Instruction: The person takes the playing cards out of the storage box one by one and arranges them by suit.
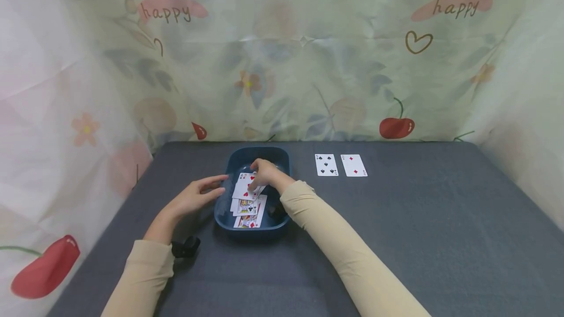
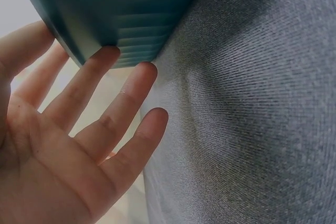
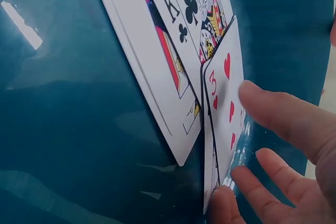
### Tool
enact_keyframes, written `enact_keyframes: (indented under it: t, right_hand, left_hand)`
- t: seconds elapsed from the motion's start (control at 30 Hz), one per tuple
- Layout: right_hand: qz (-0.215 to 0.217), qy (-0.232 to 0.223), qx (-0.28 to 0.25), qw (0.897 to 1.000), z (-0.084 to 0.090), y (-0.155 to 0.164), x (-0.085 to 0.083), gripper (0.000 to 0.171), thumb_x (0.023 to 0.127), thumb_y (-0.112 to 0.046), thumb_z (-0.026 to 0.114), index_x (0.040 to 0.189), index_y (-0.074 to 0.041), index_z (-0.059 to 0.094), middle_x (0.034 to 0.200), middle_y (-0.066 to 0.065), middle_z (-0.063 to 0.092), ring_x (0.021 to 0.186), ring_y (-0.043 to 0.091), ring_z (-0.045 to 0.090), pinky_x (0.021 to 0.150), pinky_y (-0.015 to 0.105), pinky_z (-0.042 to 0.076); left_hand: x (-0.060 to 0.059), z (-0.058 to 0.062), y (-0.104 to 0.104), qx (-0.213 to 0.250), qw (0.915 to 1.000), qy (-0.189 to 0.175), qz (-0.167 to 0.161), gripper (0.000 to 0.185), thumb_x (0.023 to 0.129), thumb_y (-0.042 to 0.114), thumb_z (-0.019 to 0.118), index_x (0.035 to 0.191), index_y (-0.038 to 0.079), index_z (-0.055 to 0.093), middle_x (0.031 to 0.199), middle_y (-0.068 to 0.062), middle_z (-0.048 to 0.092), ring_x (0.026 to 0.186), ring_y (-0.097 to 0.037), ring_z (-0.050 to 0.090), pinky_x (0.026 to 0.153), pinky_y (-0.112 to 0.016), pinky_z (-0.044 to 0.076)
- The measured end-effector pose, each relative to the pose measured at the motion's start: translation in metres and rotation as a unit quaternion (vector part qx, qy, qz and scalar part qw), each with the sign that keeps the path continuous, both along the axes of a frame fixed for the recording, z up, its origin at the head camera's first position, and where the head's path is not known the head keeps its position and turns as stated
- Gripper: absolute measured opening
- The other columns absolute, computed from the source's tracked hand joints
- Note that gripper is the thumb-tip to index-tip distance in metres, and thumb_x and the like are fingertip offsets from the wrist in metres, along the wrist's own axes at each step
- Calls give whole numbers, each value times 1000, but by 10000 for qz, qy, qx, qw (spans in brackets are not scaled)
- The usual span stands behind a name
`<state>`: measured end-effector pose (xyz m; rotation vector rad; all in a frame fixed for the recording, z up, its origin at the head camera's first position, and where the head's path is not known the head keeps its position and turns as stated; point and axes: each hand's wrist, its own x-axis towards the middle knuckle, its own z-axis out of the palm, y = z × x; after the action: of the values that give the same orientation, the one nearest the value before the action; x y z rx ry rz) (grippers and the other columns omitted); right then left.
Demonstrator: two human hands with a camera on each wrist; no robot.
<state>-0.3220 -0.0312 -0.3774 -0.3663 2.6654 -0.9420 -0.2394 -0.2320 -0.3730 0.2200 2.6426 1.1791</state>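
The right hand (image 1: 264,172) is pinching a three of hearts (image 3: 226,103) inside the blue tray (image 1: 282,160). The left hand (image 1: 198,197), fingers straight, is steadying the tray's wall. Best lifting one card only.

Head overview; wrist close-ups of tray (image 1: 233,160)

The grey table (image 1: 396,238) carries a blue tray (image 1: 233,160), two face-up cards (image 1: 340,165) and a black clip (image 1: 186,247).
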Motion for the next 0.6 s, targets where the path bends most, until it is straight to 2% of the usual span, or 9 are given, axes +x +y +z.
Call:
enact_keyframes:
  t: [0.4,0.6]
  right_hand:
    - [204,187,672,9974,0,-2,3,63,70,-14,81,125,-7,51,125,14,56,117,29,50,104,40,38]
    - [88,212,788,9966,3,-2,6,64,69,-15,82,125,-9,52,131,15,50,121,33,45,104,42,38]
  left_hand:
    - [0,-1,-3,24,9998,109,-135,51,95,34,51,142,17,40,145,-20,39,133,-42,37,103,-59,36]
    - [-1,-1,-3,10,9998,125,-170,51,95,35,51,142,18,40,146,-19,38,134,-42,35,103,-60,35]
